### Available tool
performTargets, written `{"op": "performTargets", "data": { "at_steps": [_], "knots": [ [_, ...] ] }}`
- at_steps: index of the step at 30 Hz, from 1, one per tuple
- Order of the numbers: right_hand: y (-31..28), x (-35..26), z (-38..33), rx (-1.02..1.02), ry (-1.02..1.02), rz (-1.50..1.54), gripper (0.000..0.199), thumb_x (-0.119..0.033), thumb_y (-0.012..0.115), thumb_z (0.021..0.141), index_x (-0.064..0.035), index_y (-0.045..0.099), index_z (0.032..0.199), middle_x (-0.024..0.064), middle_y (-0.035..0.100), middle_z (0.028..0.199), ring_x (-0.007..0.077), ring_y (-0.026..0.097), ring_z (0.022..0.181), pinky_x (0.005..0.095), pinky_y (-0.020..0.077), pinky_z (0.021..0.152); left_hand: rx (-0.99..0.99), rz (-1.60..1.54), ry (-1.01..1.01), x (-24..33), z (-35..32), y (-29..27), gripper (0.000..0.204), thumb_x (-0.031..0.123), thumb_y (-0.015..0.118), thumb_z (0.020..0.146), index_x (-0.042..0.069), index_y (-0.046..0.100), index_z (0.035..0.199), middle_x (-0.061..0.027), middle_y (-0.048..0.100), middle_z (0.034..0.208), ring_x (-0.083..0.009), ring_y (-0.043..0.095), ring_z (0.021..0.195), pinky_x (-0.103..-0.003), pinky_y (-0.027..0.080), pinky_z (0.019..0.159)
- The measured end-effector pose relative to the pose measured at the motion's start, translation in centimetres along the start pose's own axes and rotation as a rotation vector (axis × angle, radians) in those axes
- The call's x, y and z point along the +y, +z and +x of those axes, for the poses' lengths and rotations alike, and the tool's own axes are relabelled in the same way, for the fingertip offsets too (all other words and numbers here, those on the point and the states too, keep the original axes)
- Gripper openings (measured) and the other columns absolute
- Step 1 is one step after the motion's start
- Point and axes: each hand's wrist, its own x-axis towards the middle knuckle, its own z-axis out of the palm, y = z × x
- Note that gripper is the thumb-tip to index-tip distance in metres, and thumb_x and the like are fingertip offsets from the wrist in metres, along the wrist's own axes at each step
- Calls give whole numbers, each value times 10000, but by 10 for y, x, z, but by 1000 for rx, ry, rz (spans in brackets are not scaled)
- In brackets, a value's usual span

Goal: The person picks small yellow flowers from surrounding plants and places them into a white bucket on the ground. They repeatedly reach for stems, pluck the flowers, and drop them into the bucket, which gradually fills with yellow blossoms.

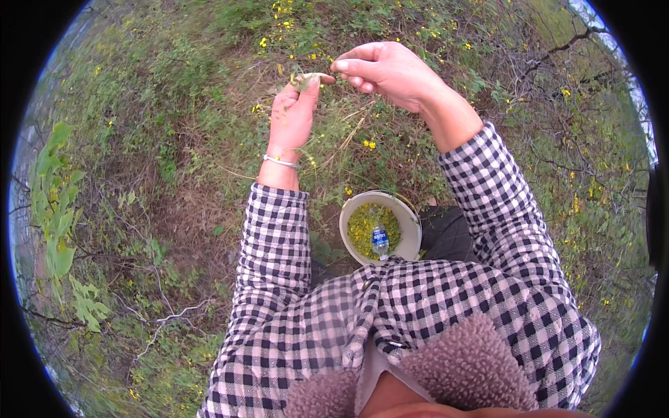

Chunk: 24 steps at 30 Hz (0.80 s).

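Two bare hands work close together over a leafy sprig at the upper middle of the frame.
The left hand (pixel 296 108) has thumb and fingers clamped on the blurred green sprig (pixel 302 81); the right hand (pixel 390 73), just beside it, has thumb and forefinger together at the tips, though whether anything is pinched there is too small to tell. Good handling likely calls for a steady left grip on the stem and a light right pinch with the fingertips alone, as a hard squeeze could bruise soft parts. The white bucket (pixel 410 221), at the centre of the frame, holds yellow blossoms (pixel 357 226) with a plastic bottle (pixel 379 240) among them; keeping its mouth unblocked would probably help.
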Motion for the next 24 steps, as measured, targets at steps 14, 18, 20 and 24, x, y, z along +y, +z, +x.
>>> {"op": "performTargets", "data": {
  "at_steps": [14, 18, 20, 24],
  "knots": [
    [53, 50, -39, 47, 128, 346, 353, -363, 649, 909, -10, 636, 901, -16, 553, 752, 51, 485, 646, 191, 430, 590, 370, 1202, 403, -16, -7, 8, 41, 107, 577, 807, 115, 612, 827, -46, 626, 745, -256, 621, 738, -396, 422, 714],
    [60, 55, -36, 122, 94, 66, 343, -357, 687, 866, -18, 641, 847, -25, 542, 681, 48, 457, 591, 208, 407, 555, 347, 1273, 418, -16, -4, 10, 10, 106, 573, 801, 115, 578, 798, -42, 629, 739, -250, 624, 737, -390, 422, 706],
    [64, 56, -35, 81, 99, -10, 293, -302, 631, 903, -23, 643, 817, -30, 533, 648, 55, 437, 556, 228, 394, 531, 389, 1315, 438, -18, -4, 9, 16, 104, 565, 798, 112, 558, 786, -45, 630, 728, -254, 627, 720, -397, 428, 687],
    [61, 56, -44, -61, 179, 109, 290, -223, 503, 987, -16, 632, 829, -42, 516, 671, 44, 440, 580, 202, 378, 517, 414, 1312, 424, -22, -4, 5, 23, 96, 543, 803, 106, 542, 783, -60, 628, 701, -275, 629, 675, -417, 436, 639]
  ]
}}
